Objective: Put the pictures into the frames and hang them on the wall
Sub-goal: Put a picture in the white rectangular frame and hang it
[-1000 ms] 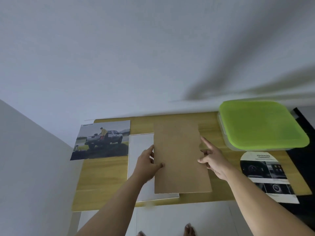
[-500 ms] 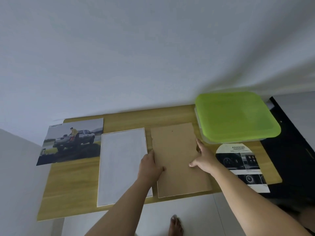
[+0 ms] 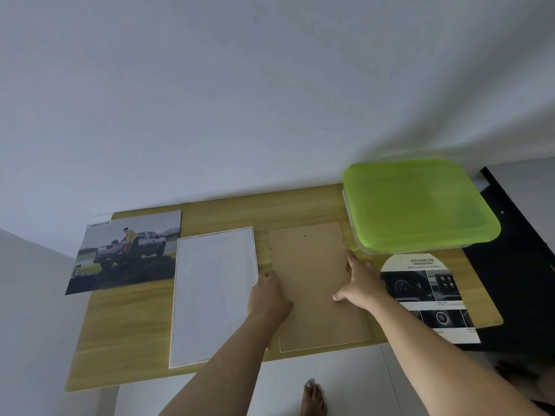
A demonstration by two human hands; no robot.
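Observation:
A brown backing board [image 3: 312, 274] lies flat on the wooden table [image 3: 126, 331], right of a white frame [image 3: 213, 295] that lies face up. My left hand [image 3: 268, 294] rests on the board's left edge, fingers curled over it. My right hand [image 3: 359, 283] holds the board's right edge, thumb spread on top. A picture of a pickup truck [image 3: 129, 253] lies at the table's left rear. A second picture with a rounded top and the word ADVANCED [image 3: 432, 292] lies at the right, partly hanging over the front edge.
A clear box with a green lid [image 3: 417, 205] stands at the table's right rear, against the white wall. A black surface [image 3: 510, 265] adjoins the table on the right. My bare foot [image 3: 312, 397] shows on the white floor below the front edge.
The board was over the white frame; both hands have carried it right and laid it on the table beside the frame. The view has shifted right.

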